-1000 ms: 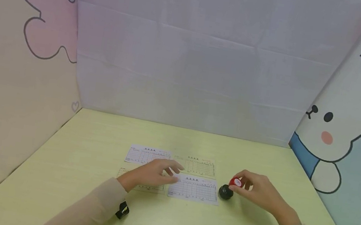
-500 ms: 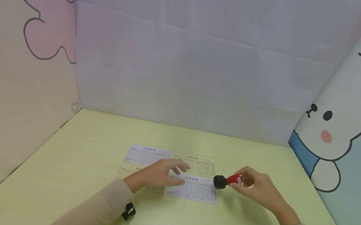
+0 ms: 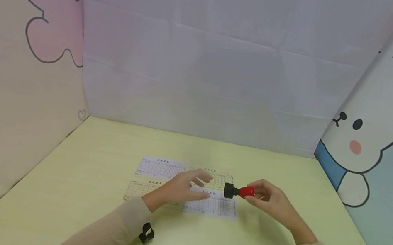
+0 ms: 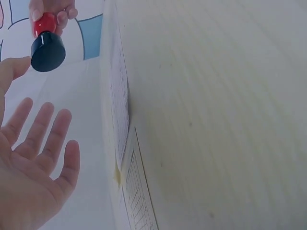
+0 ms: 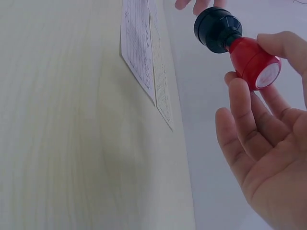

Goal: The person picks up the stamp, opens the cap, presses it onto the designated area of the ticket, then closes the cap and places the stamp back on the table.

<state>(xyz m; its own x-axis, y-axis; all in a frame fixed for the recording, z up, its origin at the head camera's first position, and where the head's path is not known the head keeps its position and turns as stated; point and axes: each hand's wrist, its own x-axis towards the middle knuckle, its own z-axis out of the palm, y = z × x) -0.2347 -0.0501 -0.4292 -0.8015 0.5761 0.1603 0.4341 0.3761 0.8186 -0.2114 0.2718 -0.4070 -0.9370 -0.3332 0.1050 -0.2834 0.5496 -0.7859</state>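
Note:
My right hand (image 3: 272, 199) pinches the red handle of a stamp (image 3: 246, 192) between thumb and fingers. The stamp lies sideways in the air, its round black end (image 3: 229, 190) pointing left over the printed slips. In the right wrist view a pale disc shows on the butt of the red handle (image 5: 248, 60). My left hand (image 3: 181, 186) hovers above the slips, fingers spread and thumb apart, holding nothing. Seen from the left wrist, the black end (image 4: 48, 52) is close to the left thumb; whether they touch, I cannot tell.
Several printed form slips lie in two rows on the pale yellow table (image 3: 179, 241): a white slip (image 3: 160, 168), two yellowish slips, and a front white slip (image 3: 222, 207). Fabric walls (image 3: 203, 77) with cartoon animals at the sides enclose the table.
The right hand has lifted the stamp and brought it left, turning its black end from down near the table to pointing left. The left hand has shifted right, still spread.

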